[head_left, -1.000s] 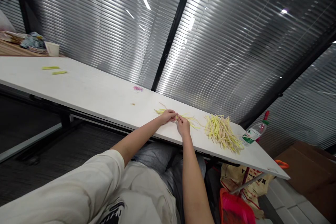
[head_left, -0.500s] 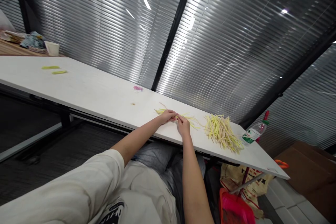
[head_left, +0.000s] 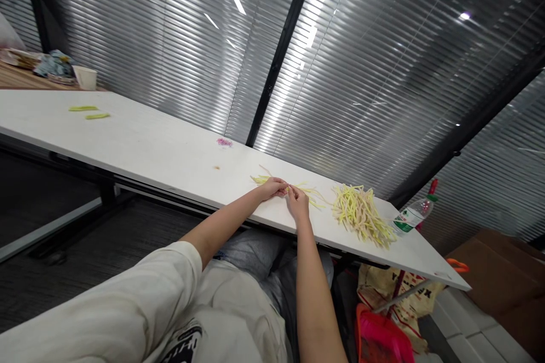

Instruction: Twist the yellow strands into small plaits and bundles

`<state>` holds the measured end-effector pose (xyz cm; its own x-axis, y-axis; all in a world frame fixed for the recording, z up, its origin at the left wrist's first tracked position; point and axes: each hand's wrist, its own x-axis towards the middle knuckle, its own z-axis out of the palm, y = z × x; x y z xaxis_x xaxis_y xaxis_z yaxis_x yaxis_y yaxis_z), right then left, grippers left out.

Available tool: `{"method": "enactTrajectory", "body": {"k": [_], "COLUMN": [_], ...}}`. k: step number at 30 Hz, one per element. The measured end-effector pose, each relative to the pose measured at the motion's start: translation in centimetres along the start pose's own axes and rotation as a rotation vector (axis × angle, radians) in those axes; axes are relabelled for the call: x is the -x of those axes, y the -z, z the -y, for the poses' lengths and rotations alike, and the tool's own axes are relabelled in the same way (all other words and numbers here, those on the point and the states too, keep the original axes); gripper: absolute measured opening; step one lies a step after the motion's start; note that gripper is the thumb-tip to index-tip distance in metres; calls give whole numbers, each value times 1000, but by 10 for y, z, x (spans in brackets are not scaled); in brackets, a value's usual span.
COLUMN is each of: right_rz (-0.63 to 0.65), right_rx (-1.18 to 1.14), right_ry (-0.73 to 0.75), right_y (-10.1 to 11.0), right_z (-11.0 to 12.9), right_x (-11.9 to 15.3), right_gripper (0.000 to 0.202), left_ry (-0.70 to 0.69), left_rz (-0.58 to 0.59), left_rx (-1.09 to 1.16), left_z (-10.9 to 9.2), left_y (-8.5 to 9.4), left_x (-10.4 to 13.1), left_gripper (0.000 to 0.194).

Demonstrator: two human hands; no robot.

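Observation:
Both hands meet at the table's front edge over a small bundle of yellow and pale pink strips [head_left: 313,191]. My left hand [head_left: 275,188] has its fingers closed around the bundle's middle, with strip ends showing beyond it on the left. My right hand [head_left: 298,199] pinches at the same spot, fingertips touching the left ones; the small part between them is too tiny to make out. To the right lies a large loose pile of similar strips [head_left: 361,214].
On the white table [head_left: 162,150] are two yellow-green pieces [head_left: 97,116] at far left and pink bits [head_left: 224,142] near the back. A clear bottle [head_left: 413,215] lies tilted beyond the pile. A paper cup [head_left: 86,77] stands back left; a red dustpan [head_left: 385,336] is below the table.
My right hand's fingers have shifted very slightly at the bundle. Otherwise the hands and strips look the same.

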<state>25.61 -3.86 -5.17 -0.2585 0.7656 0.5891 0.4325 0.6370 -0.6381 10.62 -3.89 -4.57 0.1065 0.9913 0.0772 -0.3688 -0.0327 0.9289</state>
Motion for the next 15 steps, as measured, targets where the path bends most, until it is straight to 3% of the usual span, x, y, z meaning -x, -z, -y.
{"method": "enactTrajectory", "body": {"k": [15], "right_rz": [-2], "right_rx": [68], "right_ry": [-7], "right_y": [0], "right_z": [-2], "right_x": [1], "right_gripper": [34], "left_ry": [10], "left_rz": [-80], "left_rx": [1], "left_z": [-4], "left_y": [-6], "left_x": [2], "left_gripper": [17]}}
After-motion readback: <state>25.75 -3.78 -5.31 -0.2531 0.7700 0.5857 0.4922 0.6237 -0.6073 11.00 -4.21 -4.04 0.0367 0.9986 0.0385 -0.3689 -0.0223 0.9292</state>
